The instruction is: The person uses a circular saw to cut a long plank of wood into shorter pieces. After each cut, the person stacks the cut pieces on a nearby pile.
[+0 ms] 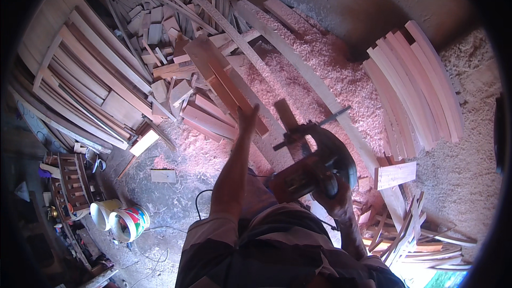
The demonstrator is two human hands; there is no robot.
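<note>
My left hand [246,117] reaches forward and grips a reddish-brown wooden piece [226,86], with the thumb along its right side. The piece lies on a longer, wider board [205,56] that slants from the far left toward me. Low and to the right, my right hand [335,198] is closed around the rear of a dark hand-held circular saw [304,173]. The saw has a rounded guard and a flat base with protruding bars. Its blade is hidden, and I cannot tell whether the saw touches any wood.
Offcuts [154,21] are heaped at the far left, beside long stacked planks [101,69]. Pinkish shavings [320,58] cover the floor ahead. A row of curved wooden pieces [416,90] lies at right. Two buckets [129,224] and a cable [198,202] are at lower left.
</note>
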